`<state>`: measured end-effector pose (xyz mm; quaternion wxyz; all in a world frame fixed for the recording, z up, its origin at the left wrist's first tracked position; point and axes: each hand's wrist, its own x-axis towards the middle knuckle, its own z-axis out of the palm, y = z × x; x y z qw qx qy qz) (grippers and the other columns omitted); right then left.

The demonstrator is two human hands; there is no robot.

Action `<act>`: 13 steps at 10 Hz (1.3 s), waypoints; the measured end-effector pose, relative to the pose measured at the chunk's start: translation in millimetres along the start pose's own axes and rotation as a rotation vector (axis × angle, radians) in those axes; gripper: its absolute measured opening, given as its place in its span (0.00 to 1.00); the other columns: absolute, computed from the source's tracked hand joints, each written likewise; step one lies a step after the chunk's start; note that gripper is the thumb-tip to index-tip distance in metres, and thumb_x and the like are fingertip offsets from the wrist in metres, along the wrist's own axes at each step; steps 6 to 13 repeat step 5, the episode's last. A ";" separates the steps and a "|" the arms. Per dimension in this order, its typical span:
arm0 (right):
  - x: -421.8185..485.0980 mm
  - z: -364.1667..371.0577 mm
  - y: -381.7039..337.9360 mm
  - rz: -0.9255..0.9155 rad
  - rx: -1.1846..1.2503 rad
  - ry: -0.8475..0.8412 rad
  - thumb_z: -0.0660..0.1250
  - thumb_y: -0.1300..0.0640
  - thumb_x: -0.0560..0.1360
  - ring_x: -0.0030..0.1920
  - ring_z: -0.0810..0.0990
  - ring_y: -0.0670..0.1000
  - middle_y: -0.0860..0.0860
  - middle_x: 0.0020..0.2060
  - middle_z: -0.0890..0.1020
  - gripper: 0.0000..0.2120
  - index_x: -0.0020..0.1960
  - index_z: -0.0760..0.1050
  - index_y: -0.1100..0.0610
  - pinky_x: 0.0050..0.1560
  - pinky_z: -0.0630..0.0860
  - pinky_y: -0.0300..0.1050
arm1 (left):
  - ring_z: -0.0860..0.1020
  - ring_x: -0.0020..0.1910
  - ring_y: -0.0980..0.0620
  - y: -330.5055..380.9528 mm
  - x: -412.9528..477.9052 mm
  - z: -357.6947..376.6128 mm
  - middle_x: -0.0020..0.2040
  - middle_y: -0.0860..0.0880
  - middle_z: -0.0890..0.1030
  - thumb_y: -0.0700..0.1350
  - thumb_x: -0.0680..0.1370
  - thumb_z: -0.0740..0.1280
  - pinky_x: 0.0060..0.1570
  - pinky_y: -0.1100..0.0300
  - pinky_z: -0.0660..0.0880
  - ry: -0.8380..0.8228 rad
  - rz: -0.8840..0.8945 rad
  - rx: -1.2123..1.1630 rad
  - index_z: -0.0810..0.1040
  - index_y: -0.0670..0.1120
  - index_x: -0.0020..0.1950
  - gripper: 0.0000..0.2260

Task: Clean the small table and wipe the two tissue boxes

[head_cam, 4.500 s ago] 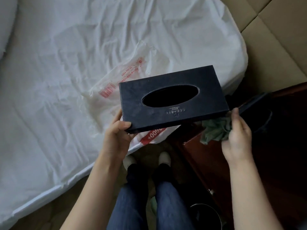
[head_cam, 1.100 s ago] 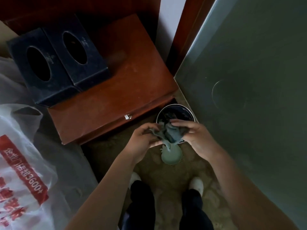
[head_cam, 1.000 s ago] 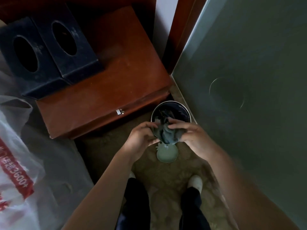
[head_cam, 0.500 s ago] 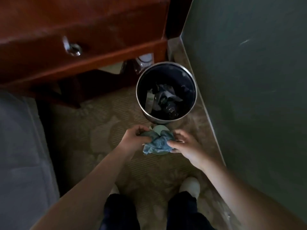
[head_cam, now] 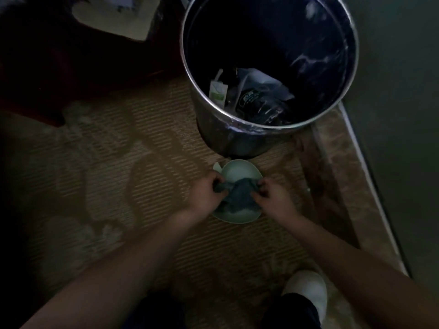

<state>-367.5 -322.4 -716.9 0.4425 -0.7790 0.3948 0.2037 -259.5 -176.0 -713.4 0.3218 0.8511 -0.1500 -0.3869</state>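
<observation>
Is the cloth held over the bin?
No, the left hand and right hand grip the cloth over the pale bowl, near the bin.

Inventory of readable markings, as I see them from the head camera feed: none legible.

Item 1: small white drink carton [head_cam: 218,91], leaning at the left wall inside the round metal waste bin with a dark liner [head_cam: 228,138]. It has a green printed patch on its face, and any lettering is too small for me to read.

Item 2: dark plastic bottle [head_cam: 250,100], lying just beside the carton toward the bin's near wall. Its label shows pale marks on a dark ground, blurred beyond reading.

Item 3: crumpled pale wrapper [head_cam: 263,80], behind the bottle. I can make out no print on it.
</observation>
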 end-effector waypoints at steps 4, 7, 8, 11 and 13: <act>-74.2 -44.5 -80.4 -0.017 -0.400 -0.293 0.63 0.56 0.76 0.51 0.76 0.56 0.56 0.51 0.77 0.05 0.51 0.73 0.57 0.48 0.71 0.45 | 0.69 0.65 0.42 45.0 -81.1 -100.3 0.68 0.42 0.69 0.51 0.81 0.57 0.64 0.54 0.66 -0.383 -0.021 0.598 0.69 0.45 0.69 0.19; -130.3 -67.7 -114.8 0.109 -0.388 -0.402 0.61 0.56 0.77 0.46 0.77 0.53 0.55 0.46 0.79 0.07 0.51 0.75 0.58 0.45 0.72 0.46 | 0.73 0.63 0.46 55.3 -136.7 -142.2 0.66 0.44 0.73 0.51 0.81 0.57 0.64 0.57 0.68 -0.478 -0.108 0.484 0.72 0.45 0.67 0.18; -130.3 -67.7 -114.8 0.109 -0.388 -0.402 0.61 0.56 0.77 0.46 0.77 0.53 0.55 0.46 0.79 0.07 0.51 0.75 0.58 0.45 0.72 0.46 | 0.73 0.63 0.46 55.3 -136.7 -142.2 0.66 0.44 0.73 0.51 0.81 0.57 0.64 0.57 0.68 -0.478 -0.108 0.484 0.72 0.45 0.67 0.18; -130.3 -67.7 -114.8 0.109 -0.388 -0.402 0.61 0.56 0.77 0.46 0.77 0.53 0.55 0.46 0.79 0.07 0.51 0.75 0.58 0.45 0.72 0.46 | 0.73 0.63 0.46 55.3 -136.7 -142.2 0.66 0.44 0.73 0.51 0.81 0.57 0.64 0.57 0.68 -0.478 -0.108 0.484 0.72 0.45 0.67 0.18; -130.3 -67.7 -114.8 0.109 -0.388 -0.402 0.61 0.56 0.77 0.46 0.77 0.53 0.55 0.46 0.79 0.07 0.51 0.75 0.58 0.45 0.72 0.46 | 0.73 0.63 0.46 55.3 -136.7 -142.2 0.66 0.44 0.73 0.51 0.81 0.57 0.64 0.57 0.68 -0.478 -0.108 0.484 0.72 0.45 0.67 0.18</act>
